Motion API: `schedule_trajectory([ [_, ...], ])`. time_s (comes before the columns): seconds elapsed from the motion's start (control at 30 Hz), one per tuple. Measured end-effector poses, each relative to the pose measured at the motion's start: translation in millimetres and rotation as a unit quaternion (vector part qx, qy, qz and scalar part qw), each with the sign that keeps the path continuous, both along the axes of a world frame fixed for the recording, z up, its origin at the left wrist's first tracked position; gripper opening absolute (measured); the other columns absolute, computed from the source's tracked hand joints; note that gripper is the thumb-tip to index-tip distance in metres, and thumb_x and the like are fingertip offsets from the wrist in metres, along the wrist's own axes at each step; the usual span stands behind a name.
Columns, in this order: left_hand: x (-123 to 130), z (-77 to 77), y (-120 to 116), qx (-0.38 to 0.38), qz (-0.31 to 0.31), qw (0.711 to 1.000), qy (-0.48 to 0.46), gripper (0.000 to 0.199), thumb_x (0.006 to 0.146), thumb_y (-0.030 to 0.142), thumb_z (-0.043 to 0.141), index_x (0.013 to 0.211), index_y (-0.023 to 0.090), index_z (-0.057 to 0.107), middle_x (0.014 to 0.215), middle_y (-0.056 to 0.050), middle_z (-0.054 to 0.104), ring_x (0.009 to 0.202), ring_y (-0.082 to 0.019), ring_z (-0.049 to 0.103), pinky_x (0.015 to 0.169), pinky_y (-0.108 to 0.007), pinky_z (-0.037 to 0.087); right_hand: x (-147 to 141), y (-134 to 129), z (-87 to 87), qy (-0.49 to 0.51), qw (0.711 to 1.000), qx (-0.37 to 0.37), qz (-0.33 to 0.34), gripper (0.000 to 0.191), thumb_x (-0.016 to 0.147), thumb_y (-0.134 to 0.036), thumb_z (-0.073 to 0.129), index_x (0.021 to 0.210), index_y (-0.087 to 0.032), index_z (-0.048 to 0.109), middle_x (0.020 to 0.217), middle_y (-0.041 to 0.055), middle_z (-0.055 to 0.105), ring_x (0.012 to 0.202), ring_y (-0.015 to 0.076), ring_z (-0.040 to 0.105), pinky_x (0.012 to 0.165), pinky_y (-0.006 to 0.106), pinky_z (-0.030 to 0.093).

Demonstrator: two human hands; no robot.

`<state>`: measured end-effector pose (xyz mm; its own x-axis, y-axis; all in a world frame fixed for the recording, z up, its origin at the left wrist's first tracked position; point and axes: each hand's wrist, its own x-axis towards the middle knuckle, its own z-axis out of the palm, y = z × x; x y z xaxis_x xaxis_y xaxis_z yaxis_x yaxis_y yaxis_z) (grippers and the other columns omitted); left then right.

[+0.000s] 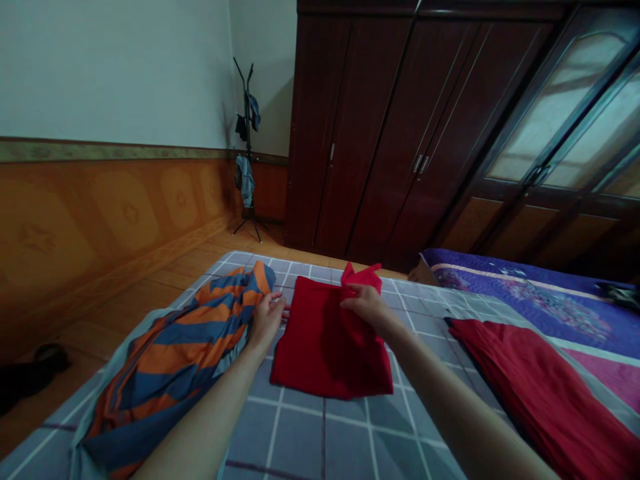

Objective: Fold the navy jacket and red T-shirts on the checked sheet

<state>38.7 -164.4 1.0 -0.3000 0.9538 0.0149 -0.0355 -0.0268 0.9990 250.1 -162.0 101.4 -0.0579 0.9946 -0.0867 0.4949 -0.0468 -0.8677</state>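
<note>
A red cloth (pixel 325 340), folded into a rough rectangle, lies on the grey checked bed cover (pixel 300 427). My right hand (pixel 365 303) is closed on its upper right part, where a flap is raised in a bunch. Beside the cloth's upper left edge is my left hand (pixel 270 313), its fingers apart and apparently holding nothing. An orange and blue striped garment (pixel 185 340) lies crumpled to the left, close to my left hand.
Another red garment (pixel 540 387) lies at the right of the bed. Beyond it is a purple bedspread (pixel 530 293). A coat stand (pixel 247 140) and a dark wardrobe (pixel 370 133) stand behind. A black item (pixel 30 377) is on the floor at left.
</note>
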Motion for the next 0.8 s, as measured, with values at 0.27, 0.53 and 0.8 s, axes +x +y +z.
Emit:
schedule_trajectory([
  [0.27, -2, -5.7, 1, 0.007, -0.039, 0.997, 0.070, 0.045, 0.074, 0.047, 0.058, 0.105, 0.013, 0.057, 0.071, -0.003, 0.065, 0.059, -0.016, 0.062, 0.051, -0.023, 0.043, -96, -31, -40.7, -0.269, 0.954, 0.071, 0.111, 0.033, 0.072, -0.017, 0.056, 0.104, -0.014, 0.062, 0.098, 0.0174, 0.069, 0.096, 0.0334, 0.063, 0.076, 0.041, 0.046],
  [0.53, 1, -3.6, 3, -0.001, -0.072, 0.990, 0.124, 0.055, 0.070, 0.040, 0.066, 0.115, 0.011, 0.053, 0.071, -0.002, 0.064, 0.067, -0.019, 0.062, 0.060, -0.026, 0.044, -71, -79, -36.4, -0.380, 0.894, 0.141, 0.190, 0.059, 0.069, -0.020, 0.055, 0.127, -0.011, 0.050, 0.103, 0.0148, 0.067, 0.091, 0.0300, 0.063, 0.074, 0.038, 0.048],
  [0.8, 1, -0.6, 2, -0.023, -0.131, 0.983, 0.129, 0.061, 0.063, 0.008, 0.059, 0.122, 0.016, 0.047, 0.083, -0.002, 0.067, 0.062, -0.015, 0.062, 0.058, -0.023, 0.044, -13, -109, -63.3, -0.429, 0.839, 0.297, 0.156, 0.048, 0.075, -0.005, 0.052, 0.121, -0.015, 0.059, 0.116, 0.0133, 0.059, 0.106, 0.0292, 0.051, 0.090, 0.041, 0.044],
])
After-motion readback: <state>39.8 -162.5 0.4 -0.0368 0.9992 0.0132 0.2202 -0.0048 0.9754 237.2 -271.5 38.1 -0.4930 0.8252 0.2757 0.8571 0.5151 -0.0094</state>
